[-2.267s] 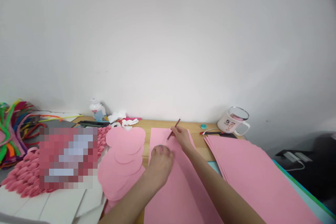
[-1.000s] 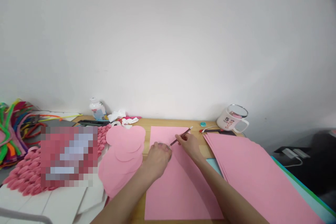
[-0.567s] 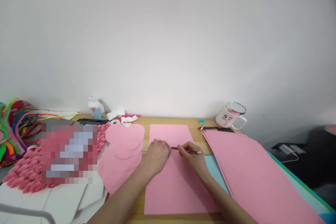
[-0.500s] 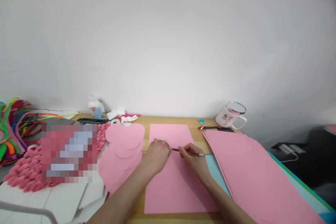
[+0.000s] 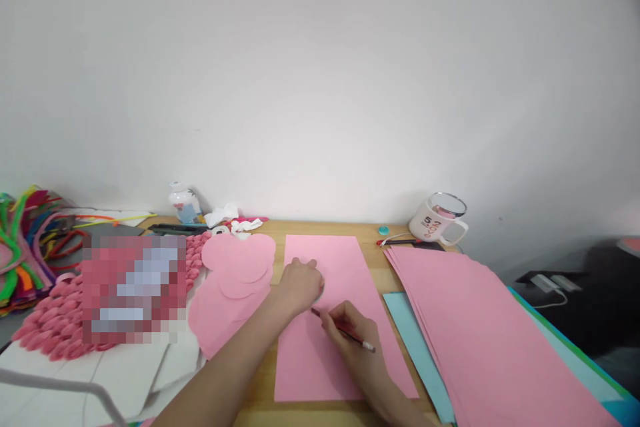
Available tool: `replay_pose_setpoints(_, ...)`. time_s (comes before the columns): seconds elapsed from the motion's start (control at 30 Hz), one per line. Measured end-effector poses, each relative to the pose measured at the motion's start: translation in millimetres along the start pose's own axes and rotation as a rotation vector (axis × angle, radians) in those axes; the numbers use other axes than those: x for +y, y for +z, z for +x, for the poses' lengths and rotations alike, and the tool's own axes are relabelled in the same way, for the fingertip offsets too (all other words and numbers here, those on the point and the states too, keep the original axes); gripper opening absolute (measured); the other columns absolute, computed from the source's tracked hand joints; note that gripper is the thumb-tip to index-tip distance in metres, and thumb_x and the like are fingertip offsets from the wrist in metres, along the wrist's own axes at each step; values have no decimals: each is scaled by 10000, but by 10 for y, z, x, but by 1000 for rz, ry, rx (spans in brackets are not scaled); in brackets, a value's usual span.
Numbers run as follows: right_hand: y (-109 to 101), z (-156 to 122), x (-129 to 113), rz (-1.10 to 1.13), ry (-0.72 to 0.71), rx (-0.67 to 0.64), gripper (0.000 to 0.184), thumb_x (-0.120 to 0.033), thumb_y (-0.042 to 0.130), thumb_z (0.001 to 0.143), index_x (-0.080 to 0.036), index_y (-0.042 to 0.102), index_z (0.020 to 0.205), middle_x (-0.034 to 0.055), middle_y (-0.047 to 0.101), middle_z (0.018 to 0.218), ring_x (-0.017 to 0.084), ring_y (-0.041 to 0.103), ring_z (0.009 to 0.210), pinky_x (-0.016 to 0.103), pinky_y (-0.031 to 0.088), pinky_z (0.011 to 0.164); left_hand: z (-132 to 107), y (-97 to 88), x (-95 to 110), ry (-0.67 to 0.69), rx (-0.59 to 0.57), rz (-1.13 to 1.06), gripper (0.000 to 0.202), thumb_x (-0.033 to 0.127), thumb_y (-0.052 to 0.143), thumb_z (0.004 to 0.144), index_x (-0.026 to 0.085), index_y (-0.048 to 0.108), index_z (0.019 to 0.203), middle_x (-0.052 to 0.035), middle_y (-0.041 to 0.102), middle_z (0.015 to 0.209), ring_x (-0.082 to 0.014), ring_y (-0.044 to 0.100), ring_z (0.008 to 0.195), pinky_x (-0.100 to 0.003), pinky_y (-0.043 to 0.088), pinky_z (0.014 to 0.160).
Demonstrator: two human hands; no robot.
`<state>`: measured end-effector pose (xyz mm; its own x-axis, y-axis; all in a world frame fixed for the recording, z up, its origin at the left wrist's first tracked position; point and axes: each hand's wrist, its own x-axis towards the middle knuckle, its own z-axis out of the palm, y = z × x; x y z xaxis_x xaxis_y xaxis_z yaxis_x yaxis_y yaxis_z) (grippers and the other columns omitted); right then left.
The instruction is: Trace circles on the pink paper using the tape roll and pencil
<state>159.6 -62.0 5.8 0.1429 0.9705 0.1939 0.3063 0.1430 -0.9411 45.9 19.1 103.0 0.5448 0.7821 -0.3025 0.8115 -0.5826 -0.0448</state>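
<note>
A sheet of pink paper (image 5: pixel 320 367) lies lengthwise on the wooden table. My left hand (image 5: pixel 301 283) presses down on its upper part with curled fingers, over a small round-edged thing (image 5: pixel 320 293). Only a thin greyish rim of that thing shows, so I cannot tell its kind. My right hand (image 5: pixel 353 333) grips a dark pencil (image 5: pixel 355 338) with a white end, its tip on the paper just below the left hand. To the left lie several rounded pink paper cutouts (image 5: pixel 225 317), partly overlapping.
At right, a stack of pink sheets (image 5: pixel 480 327) overlaps light blue paper (image 5: pixel 417 353). Behind it stands a white mug (image 5: pixel 431 220). A bottle (image 5: pixel 184 203) and crumpled tissue (image 5: pixel 223 213) are at the wall. Pink braided material (image 5: pixel 47 320) and colourful pipe cleaners (image 5: pixel 17 247) lie left.
My right hand has moved toward me and slightly left with the pencil, from the right side of the round thing to below it. My left hand stays nearly in place.
</note>
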Motion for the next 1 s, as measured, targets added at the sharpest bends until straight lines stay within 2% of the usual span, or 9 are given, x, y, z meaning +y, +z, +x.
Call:
replay_pose_setpoints(0.13,64,-12,-34,-101,-168,-141,187,-375,556,839,-208,615,779,19,671,684,162,608,590,247,458,542,38,-24,-6,0,-16,17,235,121,491,773,186,677,901,-88,607,1038,-234,605,866,-334,440,727)
replay_pose_setpoints(0.23,52,29,-63,-234,-324,-182,139,-319,542,852,-227,646,847,34,701,809,190,634,723,286,478,654,58,-17,-15,7,-7,13,217,127,500,766,182,680,874,-90,612,1020,-239,613,865,-337,447,725)
replay_pose_setpoints(0.3,13,55,-79,-283,-371,-209,138,-305,529,861,-234,647,847,38,702,827,197,633,755,296,473,675,60,-13,-19,7,-4,11,217,128,499,765,181,681,870,-92,614,1012,-243,617,859,-340,450,720)
replay_pose_setpoints(0.4,-101,75,-91,-293,-348,-251,143,-308,527,861,-236,642,816,34,696,790,190,628,727,290,467,657,53,-13,-21,12,1,8,216,123,489,766,179,679,852,-91,615,1001,-235,619,850,-339,451,726)
replay_pose_setpoints(0.6,-395,105,3,-240,-186,-254,159,-348,526,860,-243,639,823,45,696,844,203,635,771,301,489,680,38,-20,-23,42,2,6,230,105,475,765,173,675,856,-93,618,1002,-222,621,842,-341,446,750)
replay_pose_setpoints(0.7,-455,116,49,-251,-152,-245,170,-370,523,862,-248,641,848,41,694,846,202,638,764,295,492,668,41,-26,-25,50,-2,24,236,97,482,758,169,677,870,-99,617,1010,-227,624,843,-348,450,750)
replay_pose_setpoints(0.83,-383,69,9,-257,-188,-233,164,-356,522,864,-240,630,823,37,690,819,197,633,746,293,485,666,57,-32,-30,57,-7,37,253,93,498,749,176,679,905,-98,616,1032,-233,625,865,-352,458,766)
replay_pose_setpoints(1.0,-96,8,-14,-337,-379,-195,160,-321,499,876,-231,615,813,37,684,769,201,615,700,310,452,627,52,-26,-38,51,-24,32,242,93,513,741,172,681,895,-100,614,1058,-247,630,869,-356,464,766)
